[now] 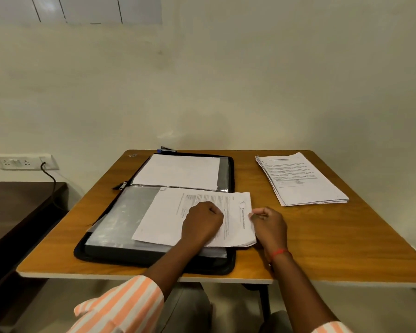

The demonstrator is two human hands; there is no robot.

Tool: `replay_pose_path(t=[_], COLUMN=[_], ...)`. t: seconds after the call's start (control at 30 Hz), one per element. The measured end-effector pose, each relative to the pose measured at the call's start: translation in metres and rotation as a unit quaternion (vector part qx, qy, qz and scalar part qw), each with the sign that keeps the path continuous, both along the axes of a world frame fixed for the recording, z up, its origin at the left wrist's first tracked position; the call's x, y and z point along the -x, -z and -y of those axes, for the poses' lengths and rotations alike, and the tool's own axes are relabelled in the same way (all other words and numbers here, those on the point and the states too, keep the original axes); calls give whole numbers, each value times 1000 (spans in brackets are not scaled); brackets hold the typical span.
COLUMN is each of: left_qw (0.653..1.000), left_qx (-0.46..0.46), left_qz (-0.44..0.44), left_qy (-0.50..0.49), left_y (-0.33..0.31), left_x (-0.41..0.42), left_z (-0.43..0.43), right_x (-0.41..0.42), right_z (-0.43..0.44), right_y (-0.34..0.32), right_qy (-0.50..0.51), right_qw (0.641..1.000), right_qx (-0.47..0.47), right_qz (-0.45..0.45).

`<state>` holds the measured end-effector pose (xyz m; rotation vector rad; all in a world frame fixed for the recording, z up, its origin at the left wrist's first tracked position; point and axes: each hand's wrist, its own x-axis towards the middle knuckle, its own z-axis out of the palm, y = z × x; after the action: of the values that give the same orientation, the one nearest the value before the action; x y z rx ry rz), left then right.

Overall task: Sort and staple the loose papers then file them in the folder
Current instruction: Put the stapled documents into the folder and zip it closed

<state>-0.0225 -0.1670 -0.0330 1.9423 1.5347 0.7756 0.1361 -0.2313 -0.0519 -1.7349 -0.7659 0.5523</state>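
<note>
A black zip folder (228, 263) lies open at the centre of the wooden worktop (334, 236), with a blank white sheet (178, 171) in its far half. A small set of printed sheets (163, 219) lies across the near half, over the clear sleeves, its right edge overhanging toward 3 o'clock. The left hand (202, 221) rests on this set with its fingers (214, 209) curled into a fist, gripping nothing. The right hand (270, 227), just beside it at 3 o'clock, pinches the set's right edge between its fingers (256, 216). A stack of loose papers (303, 181) sits at 2 o'clock, well apart from the folder. A stapler (167, 149) lies at 12 o'clock, just beyond the folder's far rim.
</note>
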Motion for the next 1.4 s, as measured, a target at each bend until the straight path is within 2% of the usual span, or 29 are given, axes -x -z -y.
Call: replay_pose_path(t=[0.17,0.27,0.43,0.53,0.7,0.8,0.93,1.03,1.1,1.2,1.27,1.4], left_qw=[1000,1000,999,999,997,996,993,989,980,957,950,953], left_qx=[-1,7,2,1,-7,-14,-39,-74,-102,-87,-94,-136], left_qz=[7,20,33,45,75,88,108,89,30,-86,-113,-93], left_qy=[8,11,26,30,14,11,39,94,166,262,274,253], left_y=[-2,-2,-3,-2,2,7,7,2,1,2,6,13], left_x=[0,1,1,3,4,4,10,30,55,86,97,98], left_z=[0,1,3,3,4,4,5,9,10,10,10,10], right_x=[25,28,31,34,39,39,40,39,38,38,40,42], right_z=[-14,-22,-31,-37,-39,-35,-32,-27,-26,-27,-28,-26], right_y=[3,5,-2,-1,2,6,7,7,9,11,12,15], right_qy=[-75,-124,-197,-230,-216,-212,-204,-197,-187,-173,-171,-166], right_qw=[997,992,979,967,937,926,929,948,961,968,970,972], right_qx=[-11,16,38,56,119,114,105,58,27,7,1,-7], right_qz=[-9,21,22,91,247,290,290,245,202,181,173,168])
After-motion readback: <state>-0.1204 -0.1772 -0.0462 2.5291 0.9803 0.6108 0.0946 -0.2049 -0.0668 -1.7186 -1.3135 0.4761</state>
